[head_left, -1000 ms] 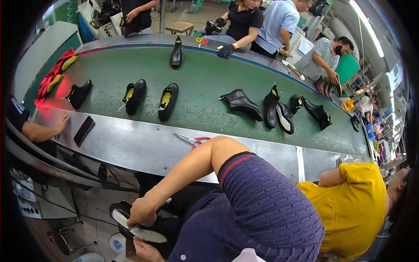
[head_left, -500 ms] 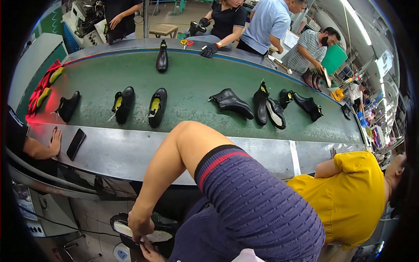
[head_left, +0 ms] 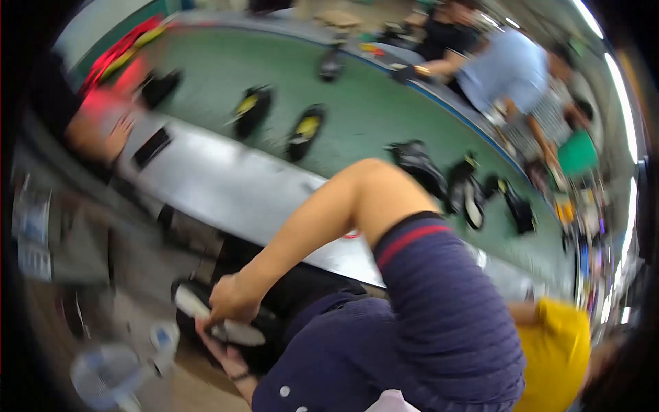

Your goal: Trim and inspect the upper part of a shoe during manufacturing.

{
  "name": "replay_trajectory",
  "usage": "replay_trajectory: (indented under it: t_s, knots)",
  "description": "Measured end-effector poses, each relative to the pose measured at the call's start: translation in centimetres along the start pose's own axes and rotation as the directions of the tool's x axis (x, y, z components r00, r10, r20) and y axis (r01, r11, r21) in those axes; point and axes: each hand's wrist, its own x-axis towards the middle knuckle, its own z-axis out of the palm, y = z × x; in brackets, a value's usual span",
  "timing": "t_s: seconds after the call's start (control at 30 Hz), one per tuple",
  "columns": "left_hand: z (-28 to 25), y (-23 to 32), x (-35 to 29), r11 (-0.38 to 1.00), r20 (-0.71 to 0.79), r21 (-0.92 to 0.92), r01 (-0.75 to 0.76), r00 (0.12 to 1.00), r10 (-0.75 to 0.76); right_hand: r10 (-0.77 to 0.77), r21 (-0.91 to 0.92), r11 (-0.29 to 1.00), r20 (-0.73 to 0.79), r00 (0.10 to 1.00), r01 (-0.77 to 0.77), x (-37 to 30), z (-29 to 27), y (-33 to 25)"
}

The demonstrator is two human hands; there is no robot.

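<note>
Inspector: State the position of the workpiece and the 2 hands.

Technician: The black shoe [head_left: 191, 302], pale face exposed, is at lap level, on the near side of the metal ledge [head_left: 226, 165]. The left hand [head_left: 223, 349], with a dark band [head_left: 239, 375] at the wrist, is placed at the shoe's lower edge. The right hand [head_left: 232, 299] is directly above the left, across the shoe. A 2nd pale patch [head_left: 241, 334] shows beside the hands; blur prevents telling whether it belongs to the same shoe.

Inspector: Specify the grip condition.

Technician: Left: fingers closed on the shoe. Right: fingers curled, narrow; their tips are hidden, so I cannot tell whether anything is held.

Inspector: Continue outward.

Technician: At right, near side: a person in yellow [head_left: 552, 353]. Red handles [head_left: 352, 234] show beside the right forearm, at the ledge. A dark phone [head_left: 152, 148] lies toward the ledge's left end, near a co-worker's hand [head_left: 118, 139]. Beyond is the green surface [head_left: 371, 123]. It carries 2 black shoes with yellow interiors [head_left: 252, 110], plus a group of black footwear [head_left: 419, 168] at right. At the far side: a person in light blue [head_left: 504, 65].
</note>
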Motion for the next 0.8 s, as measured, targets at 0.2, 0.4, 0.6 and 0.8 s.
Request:
replay_trajectory:
  t_s: [0.2, 0.4, 0.6, 0.8]
  knots:
    - [-0.1, -4.4, 4.7, 0.578, 0.035, -0.704, 0.413, 0.833, -0.552, 0.02, -0.246, 0.969, 0.174, 0.985, 0.024, -0.7, -9.2, -2.4]
    - [1.2, 0.2, 5.4, 0.337, 0.2, -0.86, 0.384, 0.86, -0.469, -0.284, -0.071, 0.959, -0.328, 0.901, 0.276, 2.9, -8.0, -0.2]
    - [1.1, 1.1, 5.2, 0.536, 0.045, -0.752, 0.384, 0.841, -0.539, -0.093, -0.427, 0.902, -0.047, 0.995, 0.064, 3.7, -8.3, 0.6]
    - [1.1, 0.1, 5.7, 0.51, 0.094, -0.754, 0.413, 0.837, -0.54, 0.122, -0.304, 0.946, 0.003, 0.992, -0.116, 3.3, -5.0, 3.1]
